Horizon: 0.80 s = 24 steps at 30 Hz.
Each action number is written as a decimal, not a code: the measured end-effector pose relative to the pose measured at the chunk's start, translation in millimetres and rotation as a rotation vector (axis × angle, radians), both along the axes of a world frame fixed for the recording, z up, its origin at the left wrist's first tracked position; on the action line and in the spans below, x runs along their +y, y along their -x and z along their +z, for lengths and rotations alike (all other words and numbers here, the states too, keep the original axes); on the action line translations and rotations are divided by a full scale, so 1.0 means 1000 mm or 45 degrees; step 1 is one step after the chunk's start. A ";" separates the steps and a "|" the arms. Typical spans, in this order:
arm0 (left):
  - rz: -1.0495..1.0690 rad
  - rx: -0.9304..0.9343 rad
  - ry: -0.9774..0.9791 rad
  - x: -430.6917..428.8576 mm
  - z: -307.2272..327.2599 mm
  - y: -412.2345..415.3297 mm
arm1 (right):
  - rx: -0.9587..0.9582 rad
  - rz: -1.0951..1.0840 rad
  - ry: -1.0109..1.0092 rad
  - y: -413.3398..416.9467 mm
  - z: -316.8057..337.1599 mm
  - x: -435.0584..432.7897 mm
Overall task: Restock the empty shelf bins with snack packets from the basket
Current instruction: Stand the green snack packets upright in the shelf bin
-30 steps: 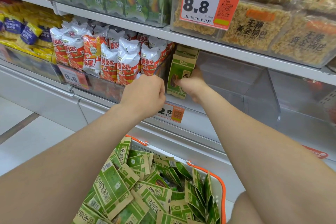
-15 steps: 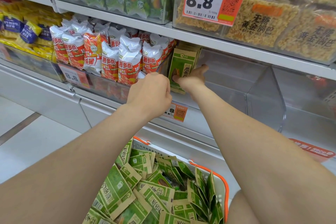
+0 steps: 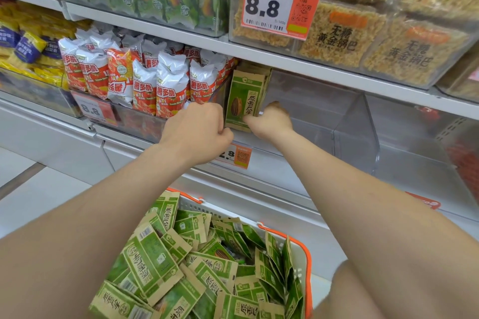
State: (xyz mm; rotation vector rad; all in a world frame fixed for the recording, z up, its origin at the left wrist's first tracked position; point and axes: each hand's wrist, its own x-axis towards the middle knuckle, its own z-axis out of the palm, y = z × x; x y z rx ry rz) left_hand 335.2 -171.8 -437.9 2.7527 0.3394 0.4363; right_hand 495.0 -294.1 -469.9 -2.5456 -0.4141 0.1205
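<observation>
Now, at centre frame, my right hand (image 3: pixel 272 122) grips the upright seed packets (image 3: pixel 243 101) against the left wall of the clear bin (image 3: pixel 355 134) so they stand face-out; my left hand (image 3: pixel 199 132) curls beside them, perhaps pinching, though I cannot tell.

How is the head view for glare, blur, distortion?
Head view: wide-angle distortion bows the shelf edge and stretches the forearms near the bottom; light is even, shadows faint; mild glare on the clear bin divider; green packets in the bin are sharp, print legible; frame corners slightly soft.
</observation>
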 end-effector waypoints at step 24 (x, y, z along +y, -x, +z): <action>-0.586 1.225 -0.311 -0.069 -0.046 0.013 | 0.626 0.974 1.278 0.097 -0.059 -0.103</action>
